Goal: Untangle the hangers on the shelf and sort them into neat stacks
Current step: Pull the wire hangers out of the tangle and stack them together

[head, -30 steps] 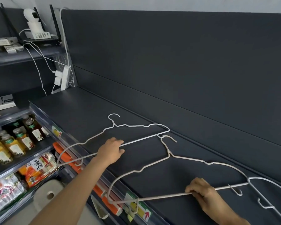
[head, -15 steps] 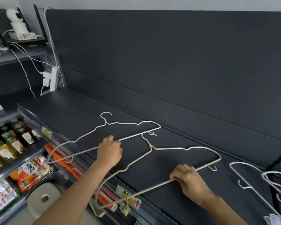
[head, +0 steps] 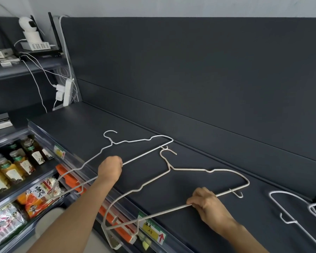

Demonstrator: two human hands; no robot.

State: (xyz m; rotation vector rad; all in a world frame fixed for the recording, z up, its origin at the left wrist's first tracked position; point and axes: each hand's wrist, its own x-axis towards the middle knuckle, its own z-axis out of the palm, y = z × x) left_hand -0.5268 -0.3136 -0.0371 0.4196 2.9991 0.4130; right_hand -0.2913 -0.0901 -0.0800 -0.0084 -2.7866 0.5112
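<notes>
Hook of cream hanger sits beside white hanger.

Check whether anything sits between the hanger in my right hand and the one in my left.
Nothing visible lies on the shelf between them. The beige hanger in your right hand has its hook beside the small hook on the white hanger in your left hand; they may snag.

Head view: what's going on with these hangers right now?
A person is working at the dark shelf with a wire hanger in each hand. The left hand grips the bottom bar of the white hanger, and the right hand grips the bottom bar of the beige hanger. The beige hook lies right by the white hanger's corner; whether they are caught is unclear. More white hangers lie to the right.
</notes>
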